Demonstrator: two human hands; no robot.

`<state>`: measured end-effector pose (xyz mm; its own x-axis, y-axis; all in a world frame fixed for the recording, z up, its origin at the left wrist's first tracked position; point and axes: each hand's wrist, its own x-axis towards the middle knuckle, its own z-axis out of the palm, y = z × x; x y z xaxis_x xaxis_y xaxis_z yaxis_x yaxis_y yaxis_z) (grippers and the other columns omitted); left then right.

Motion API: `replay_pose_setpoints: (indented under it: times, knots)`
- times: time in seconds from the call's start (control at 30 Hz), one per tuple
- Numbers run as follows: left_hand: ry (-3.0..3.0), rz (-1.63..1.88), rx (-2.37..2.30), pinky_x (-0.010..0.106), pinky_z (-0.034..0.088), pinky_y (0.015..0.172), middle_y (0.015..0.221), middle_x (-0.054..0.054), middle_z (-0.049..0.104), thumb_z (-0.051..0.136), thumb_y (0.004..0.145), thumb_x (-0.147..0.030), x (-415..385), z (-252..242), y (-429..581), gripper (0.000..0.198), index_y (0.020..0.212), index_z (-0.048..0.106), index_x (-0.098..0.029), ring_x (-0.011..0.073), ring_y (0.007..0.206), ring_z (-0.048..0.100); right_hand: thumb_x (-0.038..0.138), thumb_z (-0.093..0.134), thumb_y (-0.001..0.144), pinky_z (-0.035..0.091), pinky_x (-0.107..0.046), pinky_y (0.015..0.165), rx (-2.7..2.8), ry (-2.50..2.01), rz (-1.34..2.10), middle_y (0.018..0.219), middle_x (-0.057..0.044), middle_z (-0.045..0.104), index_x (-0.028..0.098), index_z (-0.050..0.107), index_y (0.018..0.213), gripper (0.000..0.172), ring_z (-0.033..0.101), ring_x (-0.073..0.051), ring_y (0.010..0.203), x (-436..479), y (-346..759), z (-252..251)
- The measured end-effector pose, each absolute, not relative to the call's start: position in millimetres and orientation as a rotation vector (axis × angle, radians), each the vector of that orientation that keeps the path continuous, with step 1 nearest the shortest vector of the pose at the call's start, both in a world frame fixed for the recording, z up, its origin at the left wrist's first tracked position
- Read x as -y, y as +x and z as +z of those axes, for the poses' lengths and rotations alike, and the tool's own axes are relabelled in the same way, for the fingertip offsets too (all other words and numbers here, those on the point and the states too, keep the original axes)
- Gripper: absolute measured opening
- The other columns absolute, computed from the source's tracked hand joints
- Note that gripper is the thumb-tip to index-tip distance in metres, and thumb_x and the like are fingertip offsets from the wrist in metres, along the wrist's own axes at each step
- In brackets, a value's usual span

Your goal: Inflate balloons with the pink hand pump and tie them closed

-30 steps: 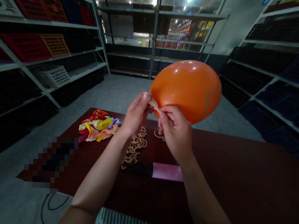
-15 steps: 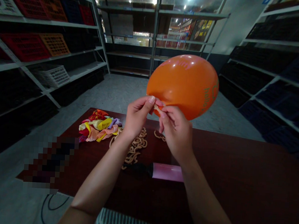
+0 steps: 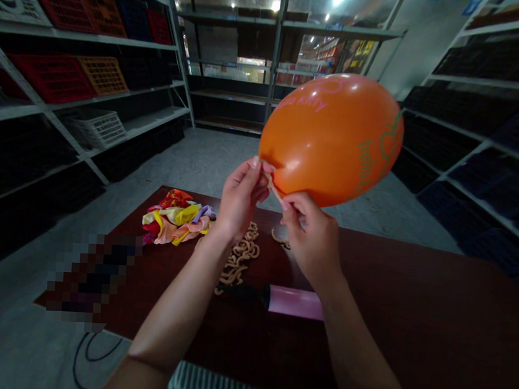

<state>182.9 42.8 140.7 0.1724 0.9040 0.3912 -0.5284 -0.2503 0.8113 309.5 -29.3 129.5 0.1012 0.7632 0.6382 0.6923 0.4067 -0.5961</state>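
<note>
An inflated orange balloon (image 3: 327, 140) with pink and green lettering floats above the table's far edge. My left hand (image 3: 242, 196) pinches it at the neck; the neck itself is mostly hidden by the fingers. Between my two hands runs a tan rubber band (image 3: 277, 191), stretched taut beside the balloon's neck. My right hand (image 3: 312, 229) is closed on the band's lower right end. Below lie a heap of tan rubber bands (image 3: 241, 254) and a pink balloon pump (image 3: 296, 302) with a black end, partly behind my right forearm.
A pile of uninflated coloured balloons (image 3: 178, 216) lies on the dark red table (image 3: 393, 306), left of the bands. One loose tan band (image 3: 280, 239) is apart from the heap. Shelves with crates (image 3: 103, 75) line the sides. A black cable (image 3: 86, 354) hangs at lower left.
My right hand has drawn away from the left, down and to the right, and the band between them is longer. The balloon appears larger in view and further up and right.
</note>
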Motion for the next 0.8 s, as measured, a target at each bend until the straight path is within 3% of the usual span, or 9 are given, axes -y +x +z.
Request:
replay_pose_setpoints:
  times: [0.1, 0.17, 0.33, 0.47, 0.63, 0.8]
  knots:
    - [1.376, 1.448, -0.351, 0.021, 0.045, 0.056, 0.077, 0.001, 0.061, 0.072, 0.088, -0.043, -41, 140, 186, 0.023, 0.091, 0.071, -0.021, 0.0083, 0.061, 0.052, 0.035, 0.05, 0.098, 0.048, -0.025, 0.061, 1.5, -1.238, 0.231, 0.078, 0.001, 0.069, 0.023, 0.06, 0.099, 0.016, 0.064, -0.012, 0.061, 29, 311, 129]
    - [1.459, 1.461, -0.329, 0.021, 0.044, 0.056, 0.079, 0.002, 0.063, 0.071, 0.089, -0.044, -42, 138, 187, 0.025, 0.086, 0.071, -0.019, 0.0081, 0.061, 0.052, 0.035, 0.048, 0.099, 0.047, -0.025, 0.06, 1.492, -1.236, 0.275, 0.07, 0.003, 0.065, 0.023, 0.059, 0.099, 0.017, 0.062, -0.012, 0.058, 29, 313, 129]
    - [1.333, 1.521, -0.414, 0.022, 0.035, 0.044, 0.053, -0.003, 0.046, 0.056, 0.096, -0.051, -47, 133, 186, 0.039, 0.075, 0.066, -0.02, 0.0078, 0.044, 0.039, 0.032, 0.044, 0.099, 0.041, -0.027, 0.06, 1.632, -1.349, 0.125, 0.065, 0.002, 0.062, 0.023, 0.063, 0.093, 0.022, 0.058, -0.013, 0.058, 28, 314, 132]
    - [1.151, 1.48, -0.478, 0.023, 0.032, 0.042, 0.049, -0.004, 0.038, 0.056, 0.096, -0.051, -48, 136, 184, 0.04, 0.071, 0.058, -0.021, 0.0088, 0.042, 0.036, 0.032, 0.045, 0.098, 0.039, -0.028, 0.059, 1.708, -1.37, 0.103, 0.065, 0.001, 0.062, 0.023, 0.065, 0.091, 0.024, 0.057, -0.013, 0.056, 27, 314, 131]
    - [0.996, 1.403, -0.461, 0.023, 0.026, 0.039, 0.046, -0.007, 0.023, 0.054, 0.098, -0.047, -52, 134, 179, 0.038, 0.071, 0.052, -0.021, 0.0087, 0.038, 0.022, 0.031, 0.045, 0.096, 0.038, -0.027, 0.058, 1.684, -1.357, 0.216, 0.064, 0.001, 0.061, 0.023, 0.061, 0.085, 0.021, 0.056, -0.013, 0.056, 26, 310, 126]
    - [1.006, 1.377, -0.441, 0.022, 0.026, 0.038, 0.046, -0.007, 0.022, 0.05, 0.101, -0.045, -51, 136, 175, 0.037, 0.073, 0.055, -0.021, 0.0084, 0.037, 0.02, 0.03, 0.047, 0.093, 0.037, -0.026, 0.056, 1.649, -1.315, 0.342, 0.059, 0.004, 0.055, 0.024, 0.056, 0.081, 0.016, 0.054, -0.011, 0.055, 26, 310, 129]
